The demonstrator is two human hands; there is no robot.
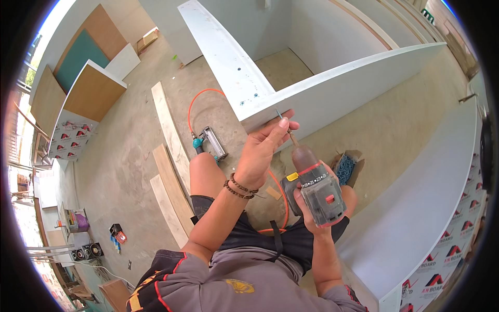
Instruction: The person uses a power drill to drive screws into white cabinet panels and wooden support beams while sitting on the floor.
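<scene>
A small blue-green screw (279,114) is pinched between the thumb and fingers of my left hand (261,151), its tip at the side of a white panel (343,96) near the corner. My right hand (310,217) is wrapped round a cordless drill (316,184), which points up toward the screw. The driver bit (293,138) reaches just below my left fingertips; whether it sits in the screw head I cannot tell. A long white board (228,57) meets the panel at this corner, with several dark spots on it.
An open box of blue screws (346,169) lies on the floor by my right knee. Left of my legs are a nail gun (213,143) on an orange hose (195,101) and several wooden strips (169,130). A large white panel (416,192) stands at the right.
</scene>
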